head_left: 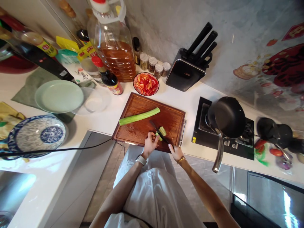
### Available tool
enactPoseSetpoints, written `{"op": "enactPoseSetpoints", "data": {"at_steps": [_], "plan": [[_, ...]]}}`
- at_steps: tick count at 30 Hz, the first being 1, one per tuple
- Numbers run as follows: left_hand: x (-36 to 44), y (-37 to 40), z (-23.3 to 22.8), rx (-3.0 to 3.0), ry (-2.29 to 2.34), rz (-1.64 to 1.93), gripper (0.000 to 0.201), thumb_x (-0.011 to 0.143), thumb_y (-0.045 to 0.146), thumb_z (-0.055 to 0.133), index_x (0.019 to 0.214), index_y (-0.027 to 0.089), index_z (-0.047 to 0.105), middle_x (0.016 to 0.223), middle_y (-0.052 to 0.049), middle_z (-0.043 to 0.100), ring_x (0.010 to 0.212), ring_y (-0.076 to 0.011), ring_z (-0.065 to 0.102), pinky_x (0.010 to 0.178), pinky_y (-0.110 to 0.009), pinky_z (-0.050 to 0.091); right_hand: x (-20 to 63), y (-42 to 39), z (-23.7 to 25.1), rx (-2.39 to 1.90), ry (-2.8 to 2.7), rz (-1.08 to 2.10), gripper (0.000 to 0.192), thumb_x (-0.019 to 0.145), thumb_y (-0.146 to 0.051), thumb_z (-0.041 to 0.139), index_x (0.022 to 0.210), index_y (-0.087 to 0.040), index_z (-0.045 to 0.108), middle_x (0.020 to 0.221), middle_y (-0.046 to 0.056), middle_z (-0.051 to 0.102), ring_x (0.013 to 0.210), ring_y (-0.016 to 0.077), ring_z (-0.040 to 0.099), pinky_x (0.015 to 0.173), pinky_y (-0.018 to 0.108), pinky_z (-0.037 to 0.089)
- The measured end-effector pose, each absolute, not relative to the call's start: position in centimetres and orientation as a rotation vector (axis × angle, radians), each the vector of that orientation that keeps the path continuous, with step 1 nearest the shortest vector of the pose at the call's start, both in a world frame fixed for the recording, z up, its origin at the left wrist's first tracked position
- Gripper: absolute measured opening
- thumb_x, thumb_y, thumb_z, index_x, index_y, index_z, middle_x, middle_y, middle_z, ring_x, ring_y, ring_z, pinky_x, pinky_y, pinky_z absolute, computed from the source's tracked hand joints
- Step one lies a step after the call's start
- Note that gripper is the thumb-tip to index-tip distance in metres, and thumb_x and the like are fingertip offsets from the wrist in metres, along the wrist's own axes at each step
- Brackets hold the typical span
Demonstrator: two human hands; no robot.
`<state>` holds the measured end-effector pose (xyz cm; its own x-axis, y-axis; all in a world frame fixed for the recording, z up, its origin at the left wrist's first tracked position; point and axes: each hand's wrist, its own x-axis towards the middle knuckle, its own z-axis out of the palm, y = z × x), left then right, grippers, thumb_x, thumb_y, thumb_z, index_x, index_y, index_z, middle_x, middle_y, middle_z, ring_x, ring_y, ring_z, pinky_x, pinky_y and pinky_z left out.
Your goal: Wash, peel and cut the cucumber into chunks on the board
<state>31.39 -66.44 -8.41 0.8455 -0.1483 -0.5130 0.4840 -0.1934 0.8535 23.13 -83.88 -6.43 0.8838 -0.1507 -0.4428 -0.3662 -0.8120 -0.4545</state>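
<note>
Short green veg pcs [162, 130] on the near, RH part of the wooden cutting bd [147, 103], w/ knife [159, 132] lying across them, blade pointing away & to the L. R hand [176, 152] closed round the knife handle, over the near edge of the bd; gold-coloured bracelet on that wrist. L hand [151, 144] has fingers curled, tips at the veg pcs by the blade; can't tell if pinching or just resting against them. Watch w/ pale strap on L wrist.

Long green veg stick [139, 116] lies slantwise on the bd, beyond the hands. Metal handle on bd's R side.

Just past the far edge: small bowl [135, 85] w/ dark patterned rim, full of cut red pepper [146, 83]. Behind it, 4 spice jars [152, 64] w/ perforated lids, contents dark/brownish. Next to them, big clear jug [114, 57], red cap, partly filled w/ amber liquid. In front of jug, red-capped btl [109, 77] w/ dark liquid. R of the jars: black knife block [184, 74] holding several black-handled tools.

Further L: pale green plate [59, 95] overlapping a clear dish [91, 101]; nearer, blue-&-white bowl [36, 134], inside showing its pattern.

Far R: deep black pan [228, 115] on gas hob [201, 136], handle toward the person; beyond, clear bag [283, 164] w/ purplish item, contents blurry.
</note>
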Motion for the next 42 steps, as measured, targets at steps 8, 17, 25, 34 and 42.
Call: {"op": "enactPoseSetpoints", "data": {"at_steps": [8, 17, 25, 34, 42], "plan": [[31.3, -66.0, -8.7, 1.57, 0.273, -0.603, 0.038, 0.078, 0.048, 0.057, 0.099, 0.022, 0.038, 0.066, 0.005, 0.058, 0.042, -0.0119, 0.06, 0.041, -0.022, 0.049, 23.1, -84.1, -5.5, -2.366, 0.46, 0.458, 0.06, 0.094, -0.06, 0.02, 0.07, -0.022, 0.06, 0.058, 0.005, 0.061, 0.056, 0.0183, 0.059, 0.059, 0.027, 0.042], [31.2, -66.0, -8.2, 1.784, 0.246, -0.613, 0.033, 0.083, 0.044, 0.054, 0.103, 0.022, 0.039, 0.07, 0.002, 0.062, 0.049, -0.0142, 0.063, 0.048, -0.022, 0.049, 22.9, -84.0, -4.5, -2.396, 0.423, 0.438, 0.066, 0.093, -0.065, 0.018, 0.074, -0.02, 0.063, 0.06, 0.005, 0.064, 0.058, 0.0167, 0.061, 0.057, 0.024, 0.039], [31.1, -61.5, -6.1, 2.16, 0.102, -0.442, 0.032, 0.086, 0.034, 0.051, 0.114, 0.02, 0.041, 0.083, -0.006, 0.066, 0.067, -0.0205, 0.065, 0.062, -0.029, 0.048, 22.8, -83.1, -3.7, -2.734, 0.359, 0.505, 0.051, 0.089, -0.065, 0.041, 0.087, -0.023, 0.07, 0.076, 0.005, 0.073, 0.066, 0.0162, 0.066, 0.057, 0.023, 0.034], [34.4, -62.1, -1.5, 2.514, -0.687, -0.231, 0.029, 0.084, 0.041, 0.061, 0.106, 0.023, 0.063, 0.107, -0.011, 0.06, 0.102, -0.0292, 0.05, 0.087, -0.043, 0.037, 21.7, -82.8, -4.0, -2.771, 0.367, 0.464, 0.048, 0.086, -0.065, 0.047, 0.095, -0.025, 0.072, 0.079, 0.004, 0.074, 0.071, 0.0159, 0.068, 0.058, 0.022, 0.034], [39.1, -64.2, -2.5, 2.466, -1.04, -0.52, 0.024, 0.078, 0.041, 0.07, 0.096, 0.026, 0.068, 0.088, -0.004, 0.067, 0.09, -0.0241, 0.056, 0.087, -0.041, 0.029, 21.7, -83.2, -3.8, -2.799, 0.33, 0.419, 0.049, 0.086, -0.065, 0.048, 0.088, -0.023, 0.073, 0.075, 0.005, 0.074, 0.068, 0.0151, 0.067, 0.056, 0.022, 0.031]]}}
